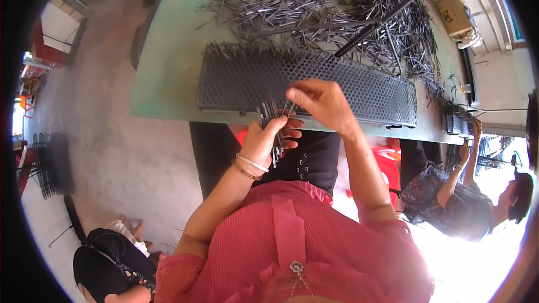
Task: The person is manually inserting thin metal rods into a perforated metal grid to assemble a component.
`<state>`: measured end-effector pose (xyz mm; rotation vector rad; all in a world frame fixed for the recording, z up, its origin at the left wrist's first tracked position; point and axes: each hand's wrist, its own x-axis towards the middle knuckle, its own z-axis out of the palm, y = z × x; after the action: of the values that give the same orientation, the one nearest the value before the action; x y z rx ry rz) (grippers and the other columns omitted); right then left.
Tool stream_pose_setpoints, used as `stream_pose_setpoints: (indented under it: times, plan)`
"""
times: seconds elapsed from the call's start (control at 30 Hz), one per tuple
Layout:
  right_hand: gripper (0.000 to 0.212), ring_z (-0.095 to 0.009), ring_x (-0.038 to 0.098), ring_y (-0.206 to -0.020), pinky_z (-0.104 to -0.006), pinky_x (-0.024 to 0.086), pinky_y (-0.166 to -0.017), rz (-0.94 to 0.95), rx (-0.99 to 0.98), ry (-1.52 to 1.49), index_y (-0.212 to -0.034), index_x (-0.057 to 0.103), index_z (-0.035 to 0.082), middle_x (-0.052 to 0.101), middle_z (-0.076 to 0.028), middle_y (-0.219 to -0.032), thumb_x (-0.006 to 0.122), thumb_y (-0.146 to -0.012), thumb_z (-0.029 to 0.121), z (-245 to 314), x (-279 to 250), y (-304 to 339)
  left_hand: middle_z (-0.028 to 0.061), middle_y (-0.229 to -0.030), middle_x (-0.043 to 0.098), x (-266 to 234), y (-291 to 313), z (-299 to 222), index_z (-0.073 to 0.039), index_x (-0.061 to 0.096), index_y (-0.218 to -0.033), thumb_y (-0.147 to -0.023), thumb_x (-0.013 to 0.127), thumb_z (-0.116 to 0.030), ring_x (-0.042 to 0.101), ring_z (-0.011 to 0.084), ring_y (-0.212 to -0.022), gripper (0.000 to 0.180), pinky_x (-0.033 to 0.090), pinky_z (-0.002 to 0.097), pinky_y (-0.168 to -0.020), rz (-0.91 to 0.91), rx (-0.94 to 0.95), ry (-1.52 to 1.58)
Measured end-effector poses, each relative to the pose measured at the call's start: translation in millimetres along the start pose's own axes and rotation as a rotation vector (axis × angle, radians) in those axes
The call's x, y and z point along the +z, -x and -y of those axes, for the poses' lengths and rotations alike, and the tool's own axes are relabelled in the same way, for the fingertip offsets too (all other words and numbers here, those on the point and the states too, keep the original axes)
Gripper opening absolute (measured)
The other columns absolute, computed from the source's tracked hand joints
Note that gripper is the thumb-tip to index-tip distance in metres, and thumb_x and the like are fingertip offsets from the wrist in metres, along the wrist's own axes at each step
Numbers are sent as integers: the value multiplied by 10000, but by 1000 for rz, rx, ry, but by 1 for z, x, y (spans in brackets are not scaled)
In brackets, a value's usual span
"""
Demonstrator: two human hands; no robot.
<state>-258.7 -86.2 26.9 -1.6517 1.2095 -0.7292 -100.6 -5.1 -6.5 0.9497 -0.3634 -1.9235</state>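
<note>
My left hand [268, 136] is closed round a bundle of thin dark rods [268, 111], just in front of the table edge. The rods stick out above and below the fist. My right hand [323, 104] is bent over beside it, thumb and fingers pinched together on what looks like a single rod [290, 108] by the left thumb. Behind both hands lies a long, dark perforated rack [348, 91] with rows of round holes. Rods stand in its holes along the far left edge, while the holes at the right show bare.
A large heap of loose rods [314, 8] covers the far side of the green table [163, 73]. A dark metal frame [382, 22] rises over heap and rack. To the right, a co-worker [460, 196] handles another rack [459, 123]. Another person [109, 264] is at lower left.
</note>
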Motion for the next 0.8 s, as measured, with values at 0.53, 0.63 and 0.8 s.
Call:
stream_pose_setpoints:
  times: [0.53, 0.63, 0.8]
  plan:
    - [182, -73, 590, -673, -224, 490, -628, -305, -192, -144, -964, 637, -30, 647, -46, -754, 645, -862, 120, 1, -7, -51, 142, -978, 645, -9, -5, 3, 39, 532, -1121, -866, 545, -116, 632, 204, -853, 298, 520, 317, -739, 54, -137, 49]
    - [173, -73, 588, -669, -225, 486, -625, -268, -161, -90, -956, 635, -33, 639, -45, -739, 641, -863, 114, 5, -9, -55, 143, -973, 637, -15, -5, 5, 40, 532, -1114, -868, 543, -109, 633, 218, -877, 288, 523, 334, -767, 79, -127, 84]
    - [156, -75, 588, -685, -229, 482, -627, -269, -185, -59, -945, 633, -34, 635, -48, -740, 640, -859, 96, 4, -9, -55, 171, -1010, 638, -13, -3, 3, 54, 545, -1116, -862, 539, -69, 635, 254, -936, 281, 520, 383, -846, 124, -137, 166]
